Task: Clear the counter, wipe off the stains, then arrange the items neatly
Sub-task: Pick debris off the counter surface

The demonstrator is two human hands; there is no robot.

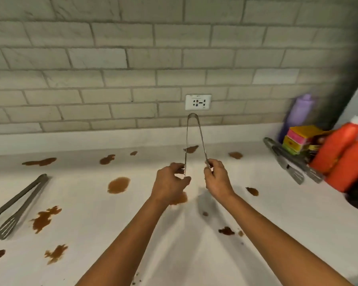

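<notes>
tongs (194,139), metal, held up over the middle of the white counter (277,223), hinged end far and raised in front of the wall socket (198,102), the two arms spread toward the viewer. left hand (170,182) pinches the tip of the left arm between curled fingers and thumb; right hand (216,178) pinches the tip of the right arm likewise. both forearms reach in from the near edge.

surroundings: a second pair of tongs (17,205) lies flat at the left of the counter, slotted ends near. at the far right, a third pair of metal tongs (287,162) lies on the counter just beside a stack of coloured sponges (298,139), a purple bottle (298,114) against the tiled wall (91,58), and two orange bottles (343,153) standing close together; a dark object at the right edge is cut off and unclear. the right side is blurred.

brown stains (118,184) are scattered across the counter on every side of the hands, roughly fourteen patches, some partly hidden behind the left hand.

counts: three pairs of tongs, two orange bottles, one purple bottle, one sponge stack, one socket.
</notes>
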